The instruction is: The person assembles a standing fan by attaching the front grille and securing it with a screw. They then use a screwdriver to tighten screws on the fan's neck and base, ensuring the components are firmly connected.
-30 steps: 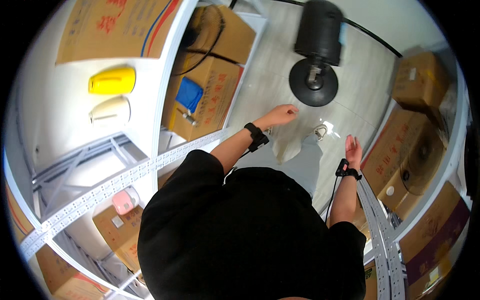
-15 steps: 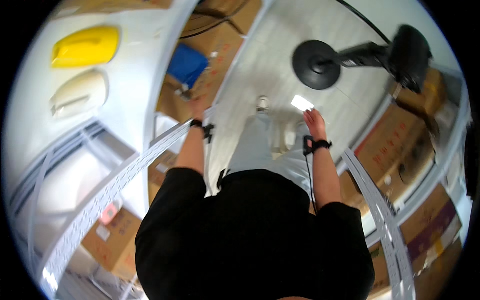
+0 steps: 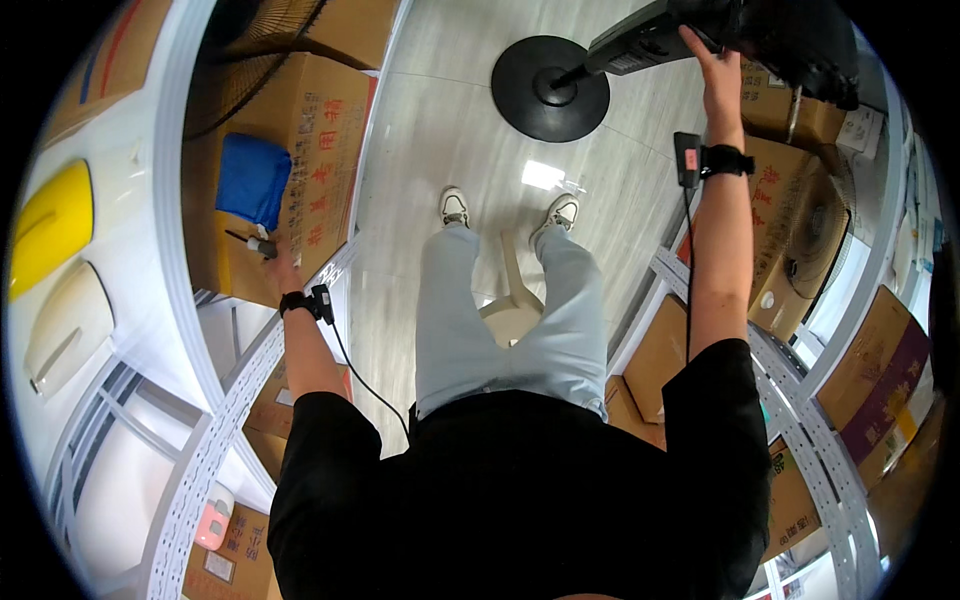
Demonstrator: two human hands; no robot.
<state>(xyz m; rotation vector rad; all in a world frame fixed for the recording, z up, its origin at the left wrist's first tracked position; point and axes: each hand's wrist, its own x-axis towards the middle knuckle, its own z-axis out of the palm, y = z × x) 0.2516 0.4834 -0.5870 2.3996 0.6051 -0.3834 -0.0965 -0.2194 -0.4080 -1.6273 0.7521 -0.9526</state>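
At the right, my right hand (image 3: 718,85) reaches forward and grips the upper part of a black floor stand (image 3: 640,40). The thumb is on its near side, and the other fingers are partly hidden behind it. The stand has a round black base (image 3: 550,90), a short pole and a bulky dark head. On the left, my left hand (image 3: 283,272) is closed around a small tool (image 3: 262,246) with a grey handle and thin dark shaft, like a screwdriver. That hand is beside a cardboard box (image 3: 325,130), just below a folded blue cloth or pouch (image 3: 252,180) lying on it.
Perforated grey shelf frames (image 3: 225,410) rise on both sides of me. A yellow shell-like piece (image 3: 55,225) and a cream one (image 3: 75,325) lie on a white surface at far left. Cardboard boxes (image 3: 780,220) and a wire fan cage (image 3: 825,250) are at the right. A beige stool (image 3: 512,315) stands between my legs.
My right hand has gone from hanging free above the floor to gripping the black stand. My left hand still holds the tool. The whole view has shifted.
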